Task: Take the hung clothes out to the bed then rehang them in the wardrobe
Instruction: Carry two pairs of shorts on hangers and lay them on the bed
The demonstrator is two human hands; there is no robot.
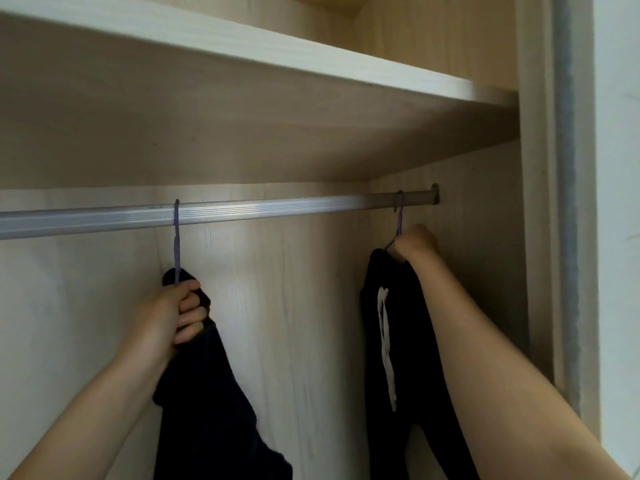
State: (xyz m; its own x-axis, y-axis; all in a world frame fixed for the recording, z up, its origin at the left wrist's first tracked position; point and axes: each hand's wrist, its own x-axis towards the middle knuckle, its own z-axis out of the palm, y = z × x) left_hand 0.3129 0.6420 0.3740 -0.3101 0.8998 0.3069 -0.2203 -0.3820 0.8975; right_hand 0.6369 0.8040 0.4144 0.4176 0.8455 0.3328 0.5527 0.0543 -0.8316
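On the wardrobe rail (277,211) the left garment (204,393) and right garment (408,341) hang limp, probably light, from the left hanger (177,244) and right hanger (399,216), whose stiff necks, the surest hold, are wrapped by the curled fingers of the left hand (173,310) and right hand (414,242).

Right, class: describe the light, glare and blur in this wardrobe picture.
Head view: glare brightens the rail midway, shade dims its right end; the shelf underside lies in shadow; left garment and right garment are too dark for detail; everything looks slightly soft.
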